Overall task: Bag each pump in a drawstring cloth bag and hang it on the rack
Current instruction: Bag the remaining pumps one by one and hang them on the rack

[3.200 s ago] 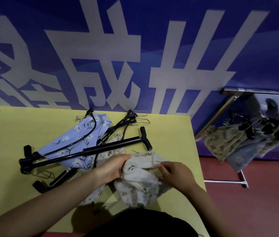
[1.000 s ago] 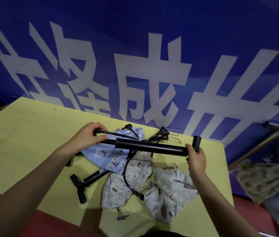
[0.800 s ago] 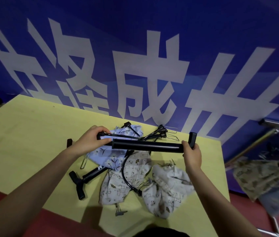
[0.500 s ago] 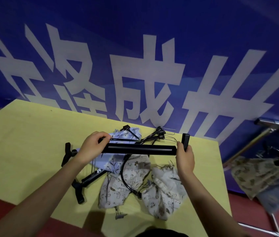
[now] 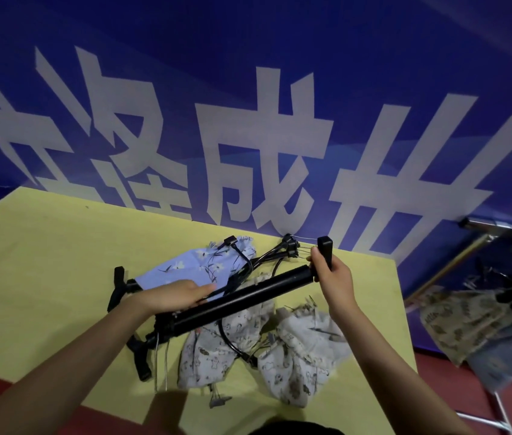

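Right hand (image 5: 331, 277) is clamped round the T-handle, left hand (image 5: 171, 296) wraps the barrel of the black pump (image 5: 248, 293), tilted above 2 pale bags (image 5: 298, 350) near the yellow table's (image 5: 44, 262) front edge; left half bare.

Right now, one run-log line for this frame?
stage: pump lifted, unbagged | left hand: on barrel | right hand: gripping handle | white bags: on table

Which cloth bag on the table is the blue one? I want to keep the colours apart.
The blue floral bag at the back, behind the left hand. The other two bags nearer the table's front edge are whitish with small prints.
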{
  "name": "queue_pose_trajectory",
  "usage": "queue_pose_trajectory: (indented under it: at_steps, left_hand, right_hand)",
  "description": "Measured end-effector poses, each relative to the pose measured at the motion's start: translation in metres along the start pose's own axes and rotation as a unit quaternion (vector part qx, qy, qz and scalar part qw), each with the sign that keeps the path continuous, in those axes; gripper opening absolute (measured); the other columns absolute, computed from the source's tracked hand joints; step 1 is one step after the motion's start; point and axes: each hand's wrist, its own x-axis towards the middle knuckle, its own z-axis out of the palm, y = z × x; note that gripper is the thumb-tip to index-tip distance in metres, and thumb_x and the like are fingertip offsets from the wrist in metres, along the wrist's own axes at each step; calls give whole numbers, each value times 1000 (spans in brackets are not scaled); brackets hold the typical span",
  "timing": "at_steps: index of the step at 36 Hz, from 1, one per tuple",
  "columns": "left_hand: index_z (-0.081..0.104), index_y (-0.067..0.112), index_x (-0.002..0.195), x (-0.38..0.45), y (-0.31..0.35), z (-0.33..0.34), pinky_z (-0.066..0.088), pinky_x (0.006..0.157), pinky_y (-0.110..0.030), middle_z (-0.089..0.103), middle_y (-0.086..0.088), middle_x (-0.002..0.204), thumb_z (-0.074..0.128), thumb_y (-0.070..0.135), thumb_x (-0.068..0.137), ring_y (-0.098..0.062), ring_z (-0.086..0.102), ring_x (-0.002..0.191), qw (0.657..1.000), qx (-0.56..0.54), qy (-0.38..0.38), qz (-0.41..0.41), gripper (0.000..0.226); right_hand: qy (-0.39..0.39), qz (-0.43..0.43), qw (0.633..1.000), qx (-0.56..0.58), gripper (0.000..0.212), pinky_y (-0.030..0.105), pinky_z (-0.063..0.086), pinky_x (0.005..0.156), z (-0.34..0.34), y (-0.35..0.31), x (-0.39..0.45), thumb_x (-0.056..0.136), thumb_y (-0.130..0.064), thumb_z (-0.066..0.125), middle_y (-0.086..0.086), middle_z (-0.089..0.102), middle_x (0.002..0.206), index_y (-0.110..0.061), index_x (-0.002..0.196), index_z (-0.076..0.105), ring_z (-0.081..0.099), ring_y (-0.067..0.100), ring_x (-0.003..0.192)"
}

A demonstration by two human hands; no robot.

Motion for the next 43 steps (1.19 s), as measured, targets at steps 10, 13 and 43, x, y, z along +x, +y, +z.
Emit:
queue_pose_trajectory:
  at_steps: [10,13,43]
  left_hand:
    - [57,0,106,18,47,36,54,65,-34,66,-11,85,41,50,92,-23,64,66,928,-335,-154,46,54]
    - [47,5,125,25,49,41,52,60,-33,63,-12,82,37,40,101,-25,60,62,932,-344,-95,65,43]
    - [57,-7,89,50,71,34,54,91,-32,63,-16,102,33,16,104,-15,66,93,860,-396,252,202,36]
  right_hand:
    - [-135,-42,990,2,63,28,43,81,18,-23,2,76,-61,58,4,62,91,-5,104,64,59,15,87]
    - [-85,2,993,80,65,26,43,86,19,-27,4,74,-68,48,0,67,105,-13,103,68,59,14,100]
    - [-108,27,974,196,11,35,57,84,31,1,10,96,-2,52,31,60,116,-4,103,60,70,35,97]
